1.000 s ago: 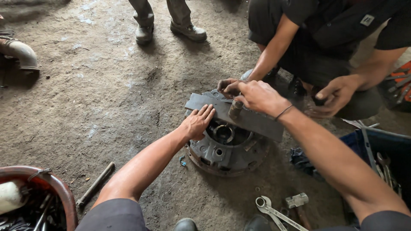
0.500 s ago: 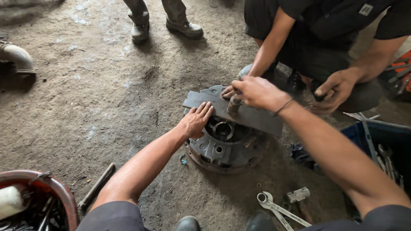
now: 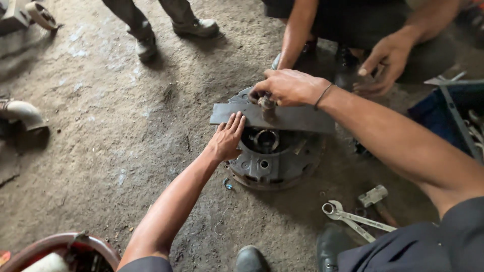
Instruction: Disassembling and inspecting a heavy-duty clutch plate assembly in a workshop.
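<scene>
Dusty concrete floor (image 3: 101,126) of a workshop, everything done squatting right on the ground. Left hand (image 3: 227,138) is flat, fingers stretched out, pressing on the near end of a flat dark steel bar (image 3: 292,117) that lies across a round grey cast-metal clutch-type housing (image 3: 272,161) sitting on the floor. Right hand (image 3: 290,86) is curled shut over a short rusty threaded bolt (image 3: 267,104) that stands up through the middle of the bar, fingertips wrapped round its top.

My take on doing this bit well: keep that left palm weight steady so the bar stays square across the housing and doesn't pivot while the bolt gets turned, and keep the bolt upright so the thread doesn't bind. Fingers of the left hand sit close to the bar's edge, so I'd mind them if it slips.

Further out, a pair of silver combination spanners (image 3: 353,219) and a small hammer (image 3: 375,197) lie by the right knee. Another person crouches opposite, one hand (image 3: 380,60) dangling, the other behind the housing. Someone's boots (image 3: 194,27) are at the top, a red bucket rim (image 3: 65,242) bottom left.
</scene>
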